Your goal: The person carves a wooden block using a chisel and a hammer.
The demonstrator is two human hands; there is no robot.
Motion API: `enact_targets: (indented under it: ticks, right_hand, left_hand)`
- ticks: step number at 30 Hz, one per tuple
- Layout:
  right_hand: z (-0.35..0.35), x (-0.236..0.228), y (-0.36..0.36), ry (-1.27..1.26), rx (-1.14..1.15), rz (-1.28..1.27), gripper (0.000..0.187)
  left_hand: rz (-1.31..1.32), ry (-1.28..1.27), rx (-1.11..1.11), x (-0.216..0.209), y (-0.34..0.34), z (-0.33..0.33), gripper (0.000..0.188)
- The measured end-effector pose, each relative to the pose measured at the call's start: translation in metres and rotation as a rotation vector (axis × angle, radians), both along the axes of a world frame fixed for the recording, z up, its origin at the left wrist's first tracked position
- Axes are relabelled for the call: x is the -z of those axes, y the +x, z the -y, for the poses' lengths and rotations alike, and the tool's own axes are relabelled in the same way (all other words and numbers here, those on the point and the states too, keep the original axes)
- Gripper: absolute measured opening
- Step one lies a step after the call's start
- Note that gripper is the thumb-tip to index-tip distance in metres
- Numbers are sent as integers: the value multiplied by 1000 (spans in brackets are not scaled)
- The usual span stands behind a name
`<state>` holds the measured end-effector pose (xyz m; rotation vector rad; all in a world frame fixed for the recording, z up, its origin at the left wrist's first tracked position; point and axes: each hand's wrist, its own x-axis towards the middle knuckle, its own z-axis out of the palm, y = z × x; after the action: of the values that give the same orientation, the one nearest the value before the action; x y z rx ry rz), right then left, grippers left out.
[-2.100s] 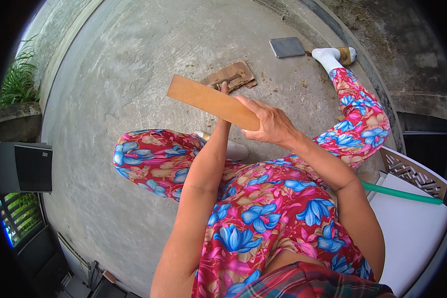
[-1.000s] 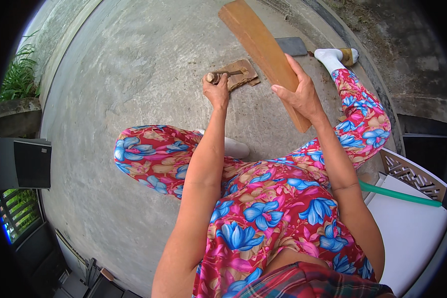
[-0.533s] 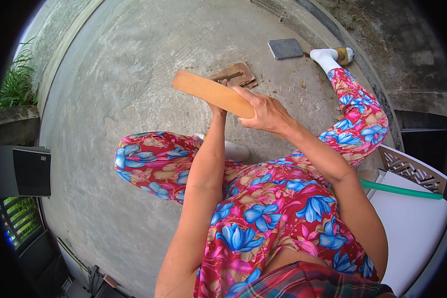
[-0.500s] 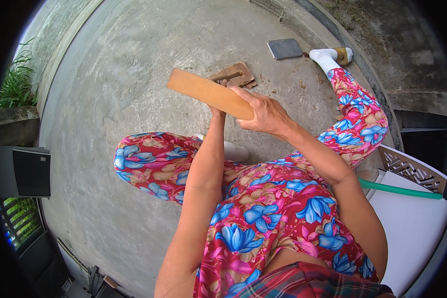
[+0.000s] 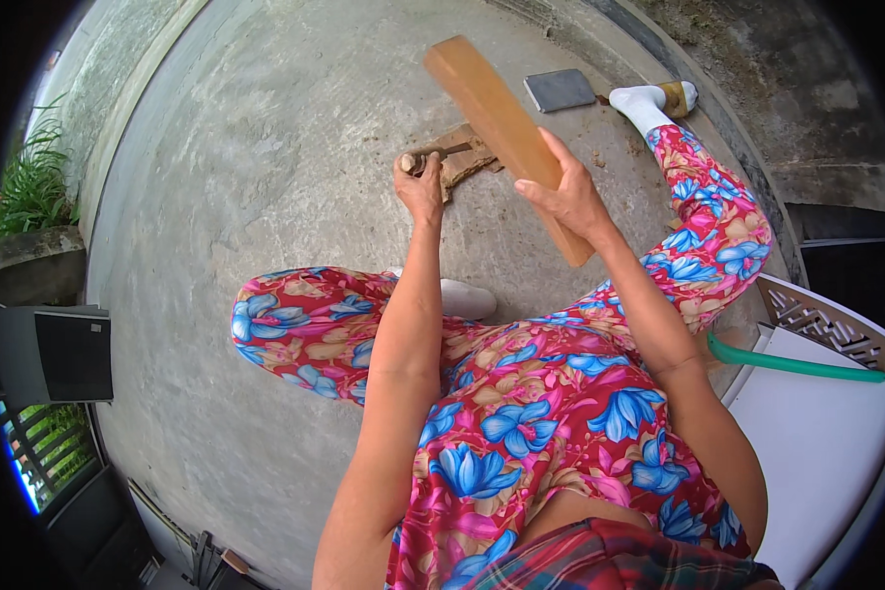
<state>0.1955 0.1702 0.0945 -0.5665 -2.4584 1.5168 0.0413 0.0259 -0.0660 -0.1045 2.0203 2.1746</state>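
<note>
My left hand [image 5: 421, 189] is closed around the handle of a chisel-like tool [image 5: 454, 150] with a round wooden end and a dark, narrow blade. That blade lies over a brown, flat, rough-edged piece [image 5: 459, 173] on the concrete, possibly wood; contact cannot be made out. In my right hand [image 5: 572, 200] is a long orange-brown wooden plank [image 5: 497, 113], gripped near its lower part and raised at a slant to the right of the tool. The plank covers the right side of the brown piece.
Small brown crumbs lie on the concrete floor [image 5: 265, 177]. A dark grey flat rectangular object [image 5: 560, 90] is near my outstretched right foot [image 5: 649, 101]. My bent left leg [image 5: 310, 329] is at the left. A green hose-like strip [image 5: 796, 367] crosses a white panel [image 5: 806, 433] at right.
The plank has swung up and to the right with my right hand, turning steeper. My left hand, earlier mostly hidden behind it, now shows with the tool's handle.
</note>
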Motion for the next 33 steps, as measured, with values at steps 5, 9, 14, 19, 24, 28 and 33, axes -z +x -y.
enact_targets:
  ticks: [5, 9, 14, 19, 24, 28, 33]
  right_hand:
    - [-21, 1, 16, -131, 195, -71, 78]
    - [-34, 30, 18, -212, 272, 93, 80]
    - [-46, 113, 24, 145, 316, 483, 89]
    - [-22, 99, 8, 254, 166, 867, 74]
    - [-8, 103, 17, 213, 134, 811, 67]
    - [-10, 109, 25, 151, 143, 710, 68]
    - [-21, 100, 28, 52, 160, 606, 70]
  left_hand:
    - [-197, -37, 119, -2, 5, -7, 31]
    - [-216, -208, 182, -25, 12, -6, 38]
    - [-214, -126, 237, -10, 9, -16, 41]
    - [-225, -99, 255, -12, 14, -16, 39]
    - [-311, -222, 345, -33, 34, -22, 41]
    - [-593, -398, 477, -42, 55, -28, 46]
    - [-650, -548, 675, -34, 76, -27, 43]
